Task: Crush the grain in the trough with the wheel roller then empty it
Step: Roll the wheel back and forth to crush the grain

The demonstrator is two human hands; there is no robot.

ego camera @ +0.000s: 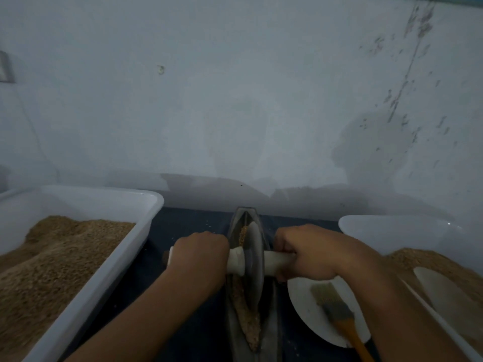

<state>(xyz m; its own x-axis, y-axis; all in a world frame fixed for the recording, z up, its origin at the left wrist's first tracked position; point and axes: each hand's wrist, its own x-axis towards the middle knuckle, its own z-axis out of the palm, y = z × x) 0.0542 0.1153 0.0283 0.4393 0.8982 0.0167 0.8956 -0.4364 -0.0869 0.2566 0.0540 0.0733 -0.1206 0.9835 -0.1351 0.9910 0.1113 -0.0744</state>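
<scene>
Crushing step is under way. Left hand (201,253) and right hand (308,253) are each gripping one end of the pale axle handle (277,259), fingers curled fully round it. The wheel roller (254,265) is standing upright in the narrow boat-shaped trough (269,327), which is lying mid-counter and pointing toward the wall.

Grain (248,325) in the near half of the trough is looking finer; grain at the far end (243,235), just beyond the wheel, is looking coarser. Judgement: even downward pressure on both ends is needed so the wheel is not tilting or riding up the walls, with full strokes reaching the far tip.

Surroundings: a white tub of grain (78,257) toward the left counter edge; a second white tub (392,231) toward the right edge. A white plate (303,296) carrying a brush (337,312) is lying just beside the trough under the right forearm, so a wide elbow could be knocking it.
</scene>
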